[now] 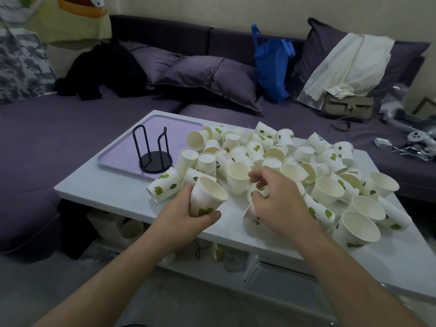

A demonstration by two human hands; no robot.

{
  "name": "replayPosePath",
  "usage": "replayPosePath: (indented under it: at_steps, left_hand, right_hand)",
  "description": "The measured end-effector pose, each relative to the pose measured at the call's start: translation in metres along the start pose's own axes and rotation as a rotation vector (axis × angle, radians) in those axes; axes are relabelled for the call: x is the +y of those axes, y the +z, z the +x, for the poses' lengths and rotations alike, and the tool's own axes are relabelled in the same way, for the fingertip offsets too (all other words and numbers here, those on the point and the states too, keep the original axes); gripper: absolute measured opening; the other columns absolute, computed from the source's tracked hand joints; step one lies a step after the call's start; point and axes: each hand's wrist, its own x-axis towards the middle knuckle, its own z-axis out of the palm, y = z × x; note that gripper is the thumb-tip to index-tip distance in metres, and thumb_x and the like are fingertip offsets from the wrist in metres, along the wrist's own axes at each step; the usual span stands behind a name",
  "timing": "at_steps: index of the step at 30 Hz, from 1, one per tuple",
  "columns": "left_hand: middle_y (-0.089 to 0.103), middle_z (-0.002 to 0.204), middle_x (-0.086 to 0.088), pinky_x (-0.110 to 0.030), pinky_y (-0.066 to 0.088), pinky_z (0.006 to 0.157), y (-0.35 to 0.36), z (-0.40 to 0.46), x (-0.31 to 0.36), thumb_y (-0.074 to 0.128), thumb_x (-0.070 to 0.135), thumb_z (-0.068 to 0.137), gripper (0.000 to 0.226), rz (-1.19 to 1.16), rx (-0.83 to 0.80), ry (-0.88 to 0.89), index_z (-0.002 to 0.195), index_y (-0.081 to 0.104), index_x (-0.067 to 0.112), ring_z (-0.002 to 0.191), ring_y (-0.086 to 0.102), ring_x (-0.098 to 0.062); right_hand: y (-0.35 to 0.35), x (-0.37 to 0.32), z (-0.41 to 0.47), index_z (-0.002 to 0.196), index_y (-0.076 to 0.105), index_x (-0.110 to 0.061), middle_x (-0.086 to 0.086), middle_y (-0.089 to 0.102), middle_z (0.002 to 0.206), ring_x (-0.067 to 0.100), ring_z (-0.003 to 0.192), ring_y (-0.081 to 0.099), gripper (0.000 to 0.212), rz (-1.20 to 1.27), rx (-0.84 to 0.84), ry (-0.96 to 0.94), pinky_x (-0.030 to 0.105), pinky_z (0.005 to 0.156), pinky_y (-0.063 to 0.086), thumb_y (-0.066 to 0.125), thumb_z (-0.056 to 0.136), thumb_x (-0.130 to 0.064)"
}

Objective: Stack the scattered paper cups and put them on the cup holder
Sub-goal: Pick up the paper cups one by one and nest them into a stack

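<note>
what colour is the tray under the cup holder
Pale lilac tray, with the black cup holder standing on it, in the head view.

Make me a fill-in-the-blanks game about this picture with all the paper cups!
1. The left hand holds a small ____ of nested cups.
2. The black cup holder stands on a ____ tray.
3. The cup holder has ____ cups on it so far.
4. The bag standing on the sofa is ____.

Missing words: stack; purple; no; blue
</note>
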Motion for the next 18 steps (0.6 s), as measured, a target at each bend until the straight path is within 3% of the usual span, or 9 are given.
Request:
replayPosePath:
  at_steps: [3, 6, 14, 18]
  left_hand:
    - [0.062, 0.123, 0.020, -0.019, 0.049, 0.080, 0.002, 0.002, -0.001, 0.085, 0.045, 0.085, 0.066, -0.006, -0.012, -0.008, 0.139, 0.047, 0.040, 0.108, 0.062, -0.003]
    - [0.063, 0.120, 0.022, -0.014, 0.048, 0.076, 0.005, 0.003, -0.001, 0.085, 0.045, 0.085, 0.066, -0.006, -0.026, -0.017, 0.139, 0.048, 0.039, 0.106, 0.062, -0.001]
    - [0.062, 0.117, 0.024, -0.018, 0.050, 0.079, 0.007, 0.003, -0.002, 0.085, 0.045, 0.085, 0.067, 0.022, -0.052, -0.024, 0.141, 0.049, 0.037, 0.104, 0.062, 0.002]
    - [0.062, 0.120, 0.021, -0.023, 0.050, 0.085, 0.004, 0.002, -0.002, 0.085, 0.044, 0.085, 0.070, 0.045, -0.025, -0.037, 0.143, 0.048, 0.035, 0.106, 0.061, -0.002]
  right_hand:
    - [-0.005, 0.003, 0.000, 0.133, 0.056, -0.023, -0.003, 0.065, 0.125, 0.024, 0.118, 0.052, 0.044, -0.490, -0.149, 0.059, 0.041, 0.103, 0.047, 0.063, 0.091, -0.033]
    - [0.002, -0.001, -0.004, 0.135, 0.053, -0.019, 0.001, 0.061, 0.132, 0.028, 0.122, 0.049, 0.051, -0.669, -0.290, 0.088, 0.041, 0.104, 0.042, 0.066, 0.091, -0.040]
    - [0.020, 0.002, -0.010, 0.142, 0.047, -0.022, 0.002, 0.059, 0.140, 0.029, 0.133, 0.045, 0.059, -0.735, -0.367, -0.023, 0.044, 0.114, 0.038, 0.070, 0.090, -0.036]
    - [0.014, 0.003, -0.007, 0.154, 0.036, -0.025, 0.001, 0.057, 0.139, 0.027, 0.132, 0.048, 0.077, -0.402, -0.214, -0.025, 0.045, 0.111, 0.043, 0.071, 0.087, -0.039]
